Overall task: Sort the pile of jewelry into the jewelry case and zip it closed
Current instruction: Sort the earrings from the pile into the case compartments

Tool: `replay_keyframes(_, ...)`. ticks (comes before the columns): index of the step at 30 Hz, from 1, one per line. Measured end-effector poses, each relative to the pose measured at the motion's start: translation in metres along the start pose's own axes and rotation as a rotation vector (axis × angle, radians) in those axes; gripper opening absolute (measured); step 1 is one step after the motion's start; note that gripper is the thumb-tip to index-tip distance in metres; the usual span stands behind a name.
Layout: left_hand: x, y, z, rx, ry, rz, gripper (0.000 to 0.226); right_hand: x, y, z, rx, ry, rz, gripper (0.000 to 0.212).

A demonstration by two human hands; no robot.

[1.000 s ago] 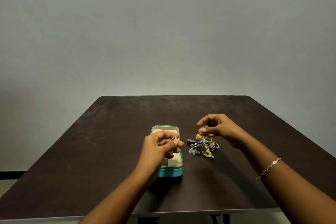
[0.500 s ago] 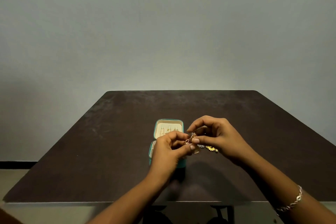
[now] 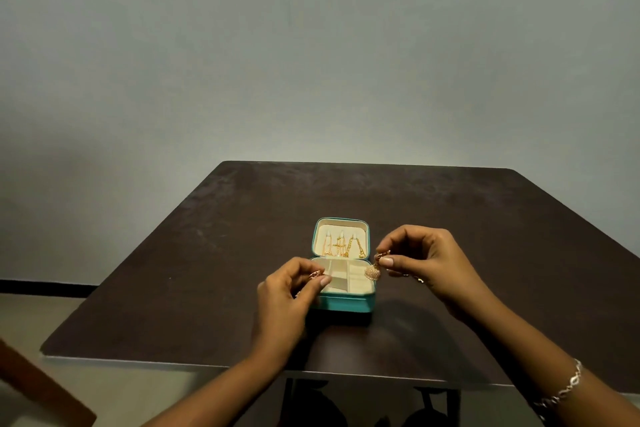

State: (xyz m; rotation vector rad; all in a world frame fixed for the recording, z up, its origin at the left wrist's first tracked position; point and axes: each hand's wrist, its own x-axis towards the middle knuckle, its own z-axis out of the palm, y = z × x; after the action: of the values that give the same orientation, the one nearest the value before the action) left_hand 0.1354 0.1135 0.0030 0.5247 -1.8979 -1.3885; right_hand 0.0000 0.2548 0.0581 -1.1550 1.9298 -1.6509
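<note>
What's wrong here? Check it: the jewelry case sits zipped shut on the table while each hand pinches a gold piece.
The head view shows the jewelry case open, not zipped shut. It sits on the table while the left hand and right hand each pinch a gold piece.

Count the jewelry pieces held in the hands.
2: a small piece pinched in the left hand at the case's left edge; a domed earring dangling from the right hand. Others may be hidden.
</note>
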Motion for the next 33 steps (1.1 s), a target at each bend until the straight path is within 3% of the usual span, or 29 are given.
replay_keyframes(8,-0.003,-0.019,0.0,0.059,-0.006,-0.016,0.013,0.034,0.008,0.023,-0.03,-0.023,0.076,0.017)
replay_keyframes(25,-0.005,-0.035,0.003,0.025,0.021,0.01,0.013,0.067,0.033,0.065,-0.847,-0.098,0.151,0.007)
replay_keyframes(33,-0.003,-0.037,0.003,0.019,0.012,0.009,0.013,0.078,0.042,0.069,-0.899,-0.087,0.198,0.006)
